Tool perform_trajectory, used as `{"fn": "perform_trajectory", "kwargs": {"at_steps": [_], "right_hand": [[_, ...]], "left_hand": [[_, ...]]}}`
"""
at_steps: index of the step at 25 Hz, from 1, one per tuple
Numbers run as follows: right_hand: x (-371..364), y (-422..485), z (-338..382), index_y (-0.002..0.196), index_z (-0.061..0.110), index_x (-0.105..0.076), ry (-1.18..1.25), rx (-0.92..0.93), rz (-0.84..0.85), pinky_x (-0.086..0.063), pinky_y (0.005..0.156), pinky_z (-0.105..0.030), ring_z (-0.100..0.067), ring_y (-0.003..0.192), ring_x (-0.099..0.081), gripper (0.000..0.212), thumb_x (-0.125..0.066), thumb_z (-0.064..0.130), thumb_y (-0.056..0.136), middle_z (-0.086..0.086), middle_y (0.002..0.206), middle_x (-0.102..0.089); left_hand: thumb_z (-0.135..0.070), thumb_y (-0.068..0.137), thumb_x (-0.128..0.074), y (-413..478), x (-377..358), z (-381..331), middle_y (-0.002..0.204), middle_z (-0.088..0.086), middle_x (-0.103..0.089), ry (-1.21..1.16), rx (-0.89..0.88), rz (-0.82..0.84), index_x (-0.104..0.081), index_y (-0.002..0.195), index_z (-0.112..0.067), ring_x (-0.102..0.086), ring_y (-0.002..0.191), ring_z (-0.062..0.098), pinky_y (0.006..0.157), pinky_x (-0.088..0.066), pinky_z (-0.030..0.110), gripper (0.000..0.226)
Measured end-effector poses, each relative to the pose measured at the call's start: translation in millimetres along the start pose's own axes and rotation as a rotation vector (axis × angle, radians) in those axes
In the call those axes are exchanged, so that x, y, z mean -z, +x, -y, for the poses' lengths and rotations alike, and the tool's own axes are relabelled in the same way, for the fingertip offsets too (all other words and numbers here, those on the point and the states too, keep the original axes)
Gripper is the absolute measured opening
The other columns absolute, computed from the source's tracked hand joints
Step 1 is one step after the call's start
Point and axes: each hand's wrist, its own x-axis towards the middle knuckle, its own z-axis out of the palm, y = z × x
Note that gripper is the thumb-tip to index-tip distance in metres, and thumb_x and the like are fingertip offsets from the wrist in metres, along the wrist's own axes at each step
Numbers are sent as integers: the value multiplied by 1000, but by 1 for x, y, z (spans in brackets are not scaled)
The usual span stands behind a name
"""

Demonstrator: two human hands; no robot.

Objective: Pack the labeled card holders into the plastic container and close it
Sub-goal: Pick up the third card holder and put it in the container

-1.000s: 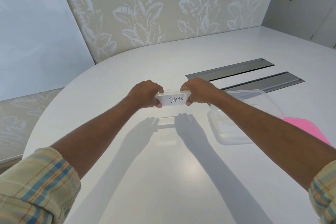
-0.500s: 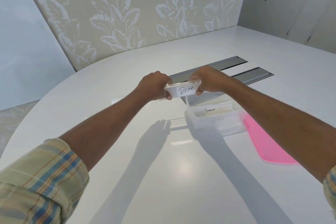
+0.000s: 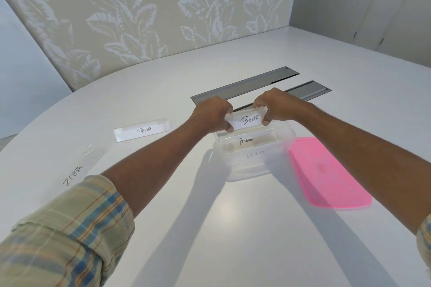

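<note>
My left hand (image 3: 213, 114) and my right hand (image 3: 274, 105) grip the two ends of a clear card holder labelled BEAR (image 3: 248, 121), held over the far part of the clear plastic container (image 3: 242, 170). Inside the container stands a holder labelled PENGUIN (image 3: 247, 140), with another holder in front of it whose writing is blurred. The pink lid (image 3: 326, 175) lies flat on the table right of the container. A holder labelled PANDA (image 3: 142, 131) lies on the table to the left. Nearer, at the left, lies a holder labelled ZEBRA (image 3: 74, 173).
The white rounded table (image 3: 233, 228) has two grey cable slots (image 3: 245, 87) just behind my hands. A leaf-patterned wall panel stands behind the table, and cabinet doors are at the far right.
Both hands carried the BEAR holder rightward until it hangs over the container. The view shifted, bringing the PANDA and ZEBRA holders into sight.
</note>
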Motion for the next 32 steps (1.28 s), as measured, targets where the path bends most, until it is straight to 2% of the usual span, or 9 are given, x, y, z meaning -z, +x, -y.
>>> {"fn": "perform_trajectory", "kwargs": {"at_steps": [4, 6, 8, 11, 16, 19, 21, 27, 32], "right_hand": [[-16, 6, -15, 135, 16, -68, -20, 4, 59, -55, 95, -42, -29, 116, -66, 70, -93, 12, 70, -8, 129, -72], [-25, 10, -19, 135, 16, -68, -44, 20, 78, -54, 96, -43, -29, 119, -64, 69, -93, 12, 71, -8, 130, -71], [-34, 14, -21, 134, 17, -68, -65, 31, 97, -54, 96, -43, -28, 119, -63, 67, -92, 13, 72, -7, 130, -70], [-47, 18, -23, 134, 17, -68, -90, 46, 124, -54, 96, -43, -27, 120, -62, 66, -92, 15, 72, -6, 130, -69], [-63, 25, -24, 134, 17, -68, -120, 67, 141, -53, 92, -36, -26, 121, -62, 66, -91, 16, 73, -4, 129, -70], [-69, 27, -23, 134, 18, -67, -153, 80, 133, -52, 95, -38, -25, 121, -61, 64, -91, 17, 74, -3, 128, -71], [-73, 28, -23, 135, 19, -66, -160, 81, 127, -52, 95, -39, -26, 123, -60, 64, -90, 17, 75, -3, 130, -70], [-78, 26, -22, 139, 20, -63, -151, 64, 129, -51, 102, -41, -23, 132, -56, 62, -86, 14, 82, 0, 139, -65], [-70, 20, -21, 137, 23, -65, -110, 52, 58, -50, 92, -35, -22, 127, -57, 54, -83, 19, 86, 3, 134, -67]], "left_hand": [[-51, 77, -87, 9, -19, -7, 126, 3, -71, 8, -3, 38, -66, 139, -27, -64, 124, 28, 88, -45, 36, 69], [-55, 78, -85, 12, -27, -10, 124, 0, -73, 77, -24, 65, -66, 138, -27, -64, 124, 25, 101, -42, 41, 68], [-58, 79, -83, 15, -34, -13, 125, -3, -72, 143, -20, 110, -65, 137, -28, -65, 123, 24, 119, -30, 51, 67], [-56, 79, -84, 17, -42, -13, 128, -3, -71, 196, -12, 162, -66, 135, -29, -66, 124, 23, 127, -16, 59, 65], [-52, 80, -85, 18, -53, -12, 130, -1, -68, 195, 0, 222, -63, 139, -27, -63, 128, 25, 123, -25, 53, 67], [-45, 82, -87, 20, -58, -11, 133, 0, -67, 147, 17, 226, -63, 141, -26, -64, 126, 26, 99, -44, 40, 67], [-41, 82, -87, 20, -60, -10, 134, 1, -65, 119, 40, 232, -62, 142, -26, -64, 125, 27, 87, -46, 36, 67], [-35, 86, -84, 20, -63, -7, 135, 1, -65, 77, 59, 257, -64, 140, -28, -64, 125, 27, 94, -51, 38, 58], [-44, 94, -73, 14, -53, -5, 126, -5, -73, -27, -26, 95, -72, 127, -28, -66, 120, 20, 97, -51, 35, 37]]}}
